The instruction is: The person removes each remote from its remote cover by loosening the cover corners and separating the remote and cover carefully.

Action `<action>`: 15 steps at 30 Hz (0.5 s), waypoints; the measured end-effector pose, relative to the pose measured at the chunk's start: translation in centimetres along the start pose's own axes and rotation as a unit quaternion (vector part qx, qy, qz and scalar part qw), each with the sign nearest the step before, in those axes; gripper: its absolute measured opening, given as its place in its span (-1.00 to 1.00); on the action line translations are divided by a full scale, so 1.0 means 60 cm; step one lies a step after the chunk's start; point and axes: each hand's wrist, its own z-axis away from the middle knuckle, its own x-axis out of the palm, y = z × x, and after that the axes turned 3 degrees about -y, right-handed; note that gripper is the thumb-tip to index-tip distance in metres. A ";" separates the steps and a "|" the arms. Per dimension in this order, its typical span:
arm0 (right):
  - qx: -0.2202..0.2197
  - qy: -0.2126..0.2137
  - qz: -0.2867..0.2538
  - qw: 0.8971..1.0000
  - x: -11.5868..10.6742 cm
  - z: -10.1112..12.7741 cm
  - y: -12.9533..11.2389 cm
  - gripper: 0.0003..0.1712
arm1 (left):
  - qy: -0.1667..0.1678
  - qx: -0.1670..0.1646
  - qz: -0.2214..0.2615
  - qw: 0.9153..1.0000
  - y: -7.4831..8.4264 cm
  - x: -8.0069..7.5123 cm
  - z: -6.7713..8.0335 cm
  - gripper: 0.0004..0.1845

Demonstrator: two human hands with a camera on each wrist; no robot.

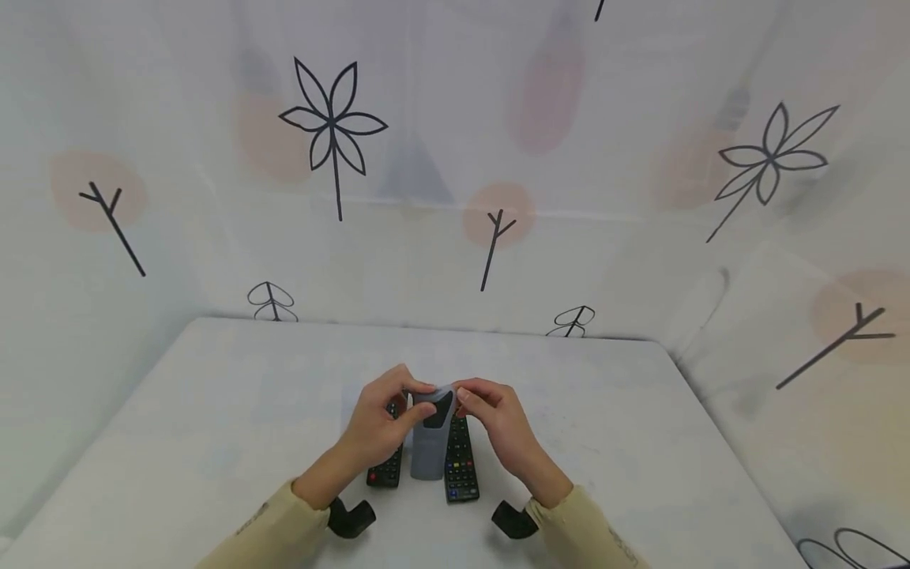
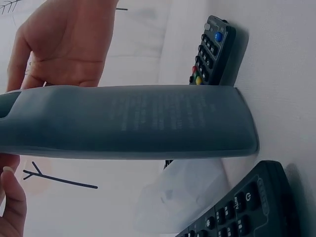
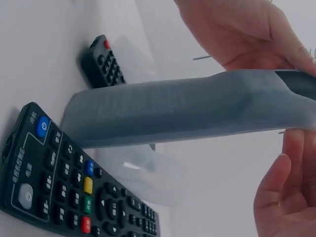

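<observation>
White table [image 1: 213,411]: left hand [image 1: 380,427], right hand [image 1: 498,423] pinch grey silicone sleeve [image 1: 430,450]; sleeve lettering unreadable.

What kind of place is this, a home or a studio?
Probably a staged recording booth: a white table walled in by draped cloth printed with trees, bearing only two black remotes and a grey cover.
</observation>
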 end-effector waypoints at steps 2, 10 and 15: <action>-0.007 0.012 0.017 1.000 0.001 0.002 -0.002 -0.70 | -0.002 -0.004 -0.007 1.000 -0.006 0.001 0.003 -0.66; -0.026 0.026 0.089 0.995 0.010 0.007 -0.009 -0.81 | -0.015 -0.019 -0.017 1.000 -0.008 -0.002 0.009 -0.69; -0.004 0.000 0.100 0.995 0.005 -0.002 -0.011 -0.79 | -0.020 -0.016 -0.021 0.999 -0.004 -0.005 0.006 -0.71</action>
